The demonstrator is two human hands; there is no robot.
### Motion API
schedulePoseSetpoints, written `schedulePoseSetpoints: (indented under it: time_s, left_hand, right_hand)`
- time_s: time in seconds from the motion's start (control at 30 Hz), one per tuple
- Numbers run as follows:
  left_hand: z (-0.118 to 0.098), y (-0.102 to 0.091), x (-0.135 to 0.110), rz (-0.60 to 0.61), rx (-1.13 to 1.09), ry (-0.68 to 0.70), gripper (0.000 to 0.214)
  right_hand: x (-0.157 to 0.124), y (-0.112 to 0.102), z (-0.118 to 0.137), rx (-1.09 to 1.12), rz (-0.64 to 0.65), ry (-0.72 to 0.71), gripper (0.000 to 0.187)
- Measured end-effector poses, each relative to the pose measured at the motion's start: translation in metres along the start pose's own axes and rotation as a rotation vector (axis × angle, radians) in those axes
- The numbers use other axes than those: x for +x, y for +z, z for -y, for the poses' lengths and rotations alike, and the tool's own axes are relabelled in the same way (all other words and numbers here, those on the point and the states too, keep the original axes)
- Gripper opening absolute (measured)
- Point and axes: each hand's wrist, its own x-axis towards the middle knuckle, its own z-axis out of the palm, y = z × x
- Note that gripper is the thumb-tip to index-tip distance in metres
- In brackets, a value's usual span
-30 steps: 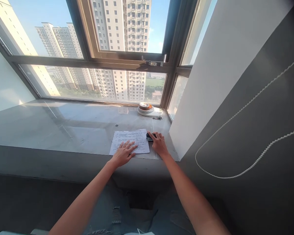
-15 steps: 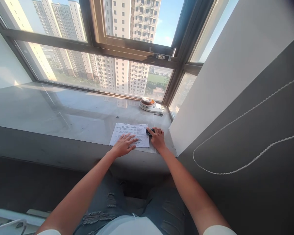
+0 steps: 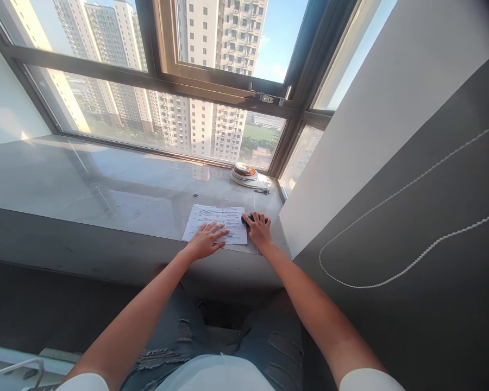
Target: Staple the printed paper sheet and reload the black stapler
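Observation:
Printed sheets of paper [image 3: 235, 231] lie on the window sill, close to its front edge. My left hand [image 3: 207, 239] rests flat on their lower part, fingers spread, holding nothing. At the right edge of the sheets is a black stapler [image 3: 244, 219], mostly covered by my right hand [image 3: 260, 229]. The fingers of that hand are bent over the stapler from above and grip it. Whether its jaws are around the paper's edge cannot be seen.
Behind the paper, a round stack of tape rolls or dishes [image 3: 244, 172] stands by the window, with a small dark chain-like item [image 3: 263, 191] beside it. A tiny dark piece [image 3: 195, 195] lies left of them. A beaded blind cord [image 3: 367, 287] hangs at right.
My right hand has shifted slightly on the stapler, its fingers a little differently placed. The left hand and the sheets stay where they were. The camera view has moved slightly.

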Motion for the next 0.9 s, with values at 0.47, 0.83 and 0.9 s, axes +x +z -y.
schedulePoseSetpoints:
  time_s: [0.47,0.83,0.9]
  left_hand:
    - [0.002,-0.002,0.001,0.045,0.024,0.009,0.052]
    - [-0.005,-0.002,0.012,0.111,-0.11,0.053,0.05]
    - [-0.009,-0.001,0.016,0.092,-0.145,0.054,0.051]
  right_hand:
    - [-0.006,0.01,-0.002,0.0,-0.159,0.201,0.069]
    - [-0.008,0.004,-0.027,0.305,-0.651,0.51,0.046]
    - [-0.004,-0.004,-0.006,0.409,-0.539,0.421,0.044]
